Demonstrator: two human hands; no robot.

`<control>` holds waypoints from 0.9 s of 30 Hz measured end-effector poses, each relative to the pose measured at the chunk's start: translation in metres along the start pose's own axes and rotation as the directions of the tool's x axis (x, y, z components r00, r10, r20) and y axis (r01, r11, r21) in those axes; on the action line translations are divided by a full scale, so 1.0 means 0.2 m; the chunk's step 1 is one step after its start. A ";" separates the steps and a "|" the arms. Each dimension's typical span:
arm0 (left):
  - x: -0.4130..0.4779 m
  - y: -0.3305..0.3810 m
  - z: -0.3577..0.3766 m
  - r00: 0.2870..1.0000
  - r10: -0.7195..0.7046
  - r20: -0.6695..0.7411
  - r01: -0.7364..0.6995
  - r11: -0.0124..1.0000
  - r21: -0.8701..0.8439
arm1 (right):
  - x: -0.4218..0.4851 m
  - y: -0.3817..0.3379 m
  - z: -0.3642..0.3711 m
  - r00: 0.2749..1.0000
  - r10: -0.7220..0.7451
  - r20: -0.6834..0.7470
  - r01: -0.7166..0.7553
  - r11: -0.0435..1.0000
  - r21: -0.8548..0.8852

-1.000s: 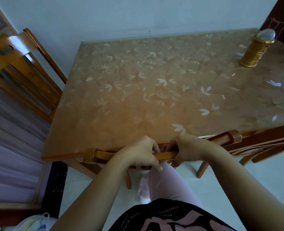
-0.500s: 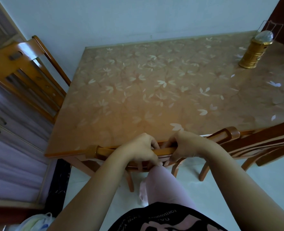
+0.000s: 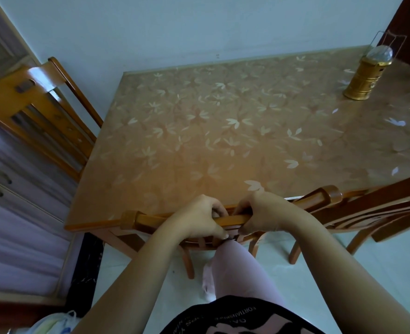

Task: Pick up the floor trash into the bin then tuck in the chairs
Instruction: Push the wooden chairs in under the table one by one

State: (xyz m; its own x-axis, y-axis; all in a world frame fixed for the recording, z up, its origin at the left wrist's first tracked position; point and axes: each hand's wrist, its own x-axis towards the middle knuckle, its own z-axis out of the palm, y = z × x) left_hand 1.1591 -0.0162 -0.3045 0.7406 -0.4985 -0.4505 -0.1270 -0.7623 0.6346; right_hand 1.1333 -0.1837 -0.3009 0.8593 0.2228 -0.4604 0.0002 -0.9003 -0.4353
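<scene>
The chair (image 3: 148,218) stands at the 6 o'clock edge of the table (image 3: 223,141), its seat pointing toward 12 o'clock under the tabletop. Its top rail's long axis runs from 9 o'clock to 3 o'clock, rising a little at the 3 o'clock end, right along the table edge. The left hand (image 3: 199,218) and right hand (image 3: 264,213) each grasp the rail near its middle, fingers curled over it, thumbs nearly meeting. A second chair (image 3: 37,112) sits at the table's 9 o'clock side, a third chair (image 3: 379,208) at 4 o'clock, and a gold lantern (image 3: 365,75) at the 2 o'clock corner. Against a second ago, the grip and the rail's place at the edge are unchanged; more of the chair's legs show below.
</scene>
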 end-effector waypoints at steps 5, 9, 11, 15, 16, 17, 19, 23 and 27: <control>-0.10 0.00 0.07 0.977 0.049 -0.206 -0.020 0.990 0.140 | -0.08 -0.04 0.06 0.988 -0.048 -0.147 0.044 0.999 -0.031; -0.23 0.00 0.18 0.885 0.140 -0.444 -0.017 0.963 0.270 | -0.19 -0.04 0.19 0.888 -0.134 -0.441 0.126 0.991 -0.048; -0.30 -0.02 0.24 0.817 0.134 -0.561 0.023 0.964 0.264 | -0.26 -0.05 0.27 0.809 -0.166 -0.563 0.113 0.985 -0.128; -0.46 -0.03 0.40 0.706 0.180 -0.685 0.088 0.937 0.338 | -0.44 -0.08 0.39 0.730 -0.201 -0.653 0.049 0.969 -0.243; -0.49 -0.04 0.44 0.697 0.188 -0.692 0.097 0.931 0.351 | -0.47 -0.08 0.41 0.717 -0.211 -0.664 0.045 0.965 -0.258; -0.52 -0.03 0.47 0.697 0.191 -0.692 0.104 0.927 0.361 | -0.51 -0.08 0.43 0.713 -0.208 -0.670 0.039 0.965 -0.259; -0.58 0.00 0.54 0.691 0.200 -0.695 0.113 0.919 0.377 | -0.60 -0.07 0.46 0.702 -0.193 -0.686 0.027 0.969 -0.245; -0.68 0.08 0.65 0.657 0.215 -0.723 0.136 0.909 0.394 | -0.76 -0.03 0.49 0.657 -0.174 -0.734 0.035 0.979 -0.201; -0.81 0.21 0.77 0.625 0.212 -0.751 0.159 0.908 0.388 | -0.93 0.01 0.52 0.665 -0.189 -0.722 0.044 0.976 -0.216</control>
State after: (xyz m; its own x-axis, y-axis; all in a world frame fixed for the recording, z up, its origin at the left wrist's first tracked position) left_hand 0.9330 -0.0308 -0.3023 0.9318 -0.1631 0.3243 -0.2537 -0.9316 0.2604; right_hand 0.9196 -0.1874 -0.2962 0.9411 0.0486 0.3347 0.1478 -0.9492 -0.2779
